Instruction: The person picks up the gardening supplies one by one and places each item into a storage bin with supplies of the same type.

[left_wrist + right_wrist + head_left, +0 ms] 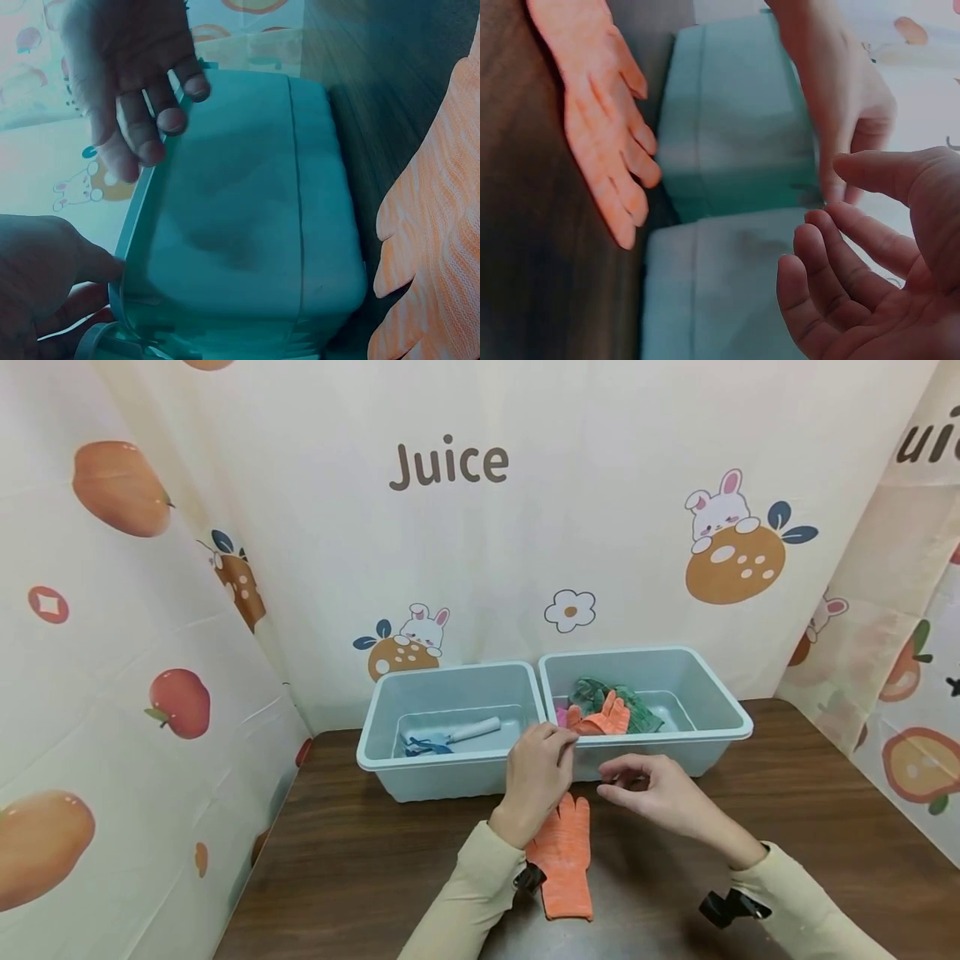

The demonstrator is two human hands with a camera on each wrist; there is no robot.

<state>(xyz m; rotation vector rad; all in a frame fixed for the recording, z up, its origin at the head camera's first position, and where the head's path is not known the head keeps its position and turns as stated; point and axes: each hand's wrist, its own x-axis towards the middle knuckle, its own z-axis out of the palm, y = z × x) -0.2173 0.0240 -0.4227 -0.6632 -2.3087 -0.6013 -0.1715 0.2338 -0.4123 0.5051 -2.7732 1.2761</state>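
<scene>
An orange knitted glove (567,860) lies flat on the table, fingers toward the bins, partly under my left forearm. My left hand (538,777) is at the near left corner of the right light-blue bin (648,739); its thumb and fingers pinch the rim, seen closer in the left wrist view. To the right, in front of that bin, my right hand (656,789) hovers palm inward with loosely curled fingers and nothing in them. Inside the right bin are another orange glove (606,717), a green crumpled item (637,710) and a bit of pink cloth (562,717).
A second light-blue bin (442,777) adjoins on the left, holding a white tube-shaped item (474,729) and something blue (427,746). Both bins stand at the back of the brown wooden table (337,877), against a printed curtain (480,543).
</scene>
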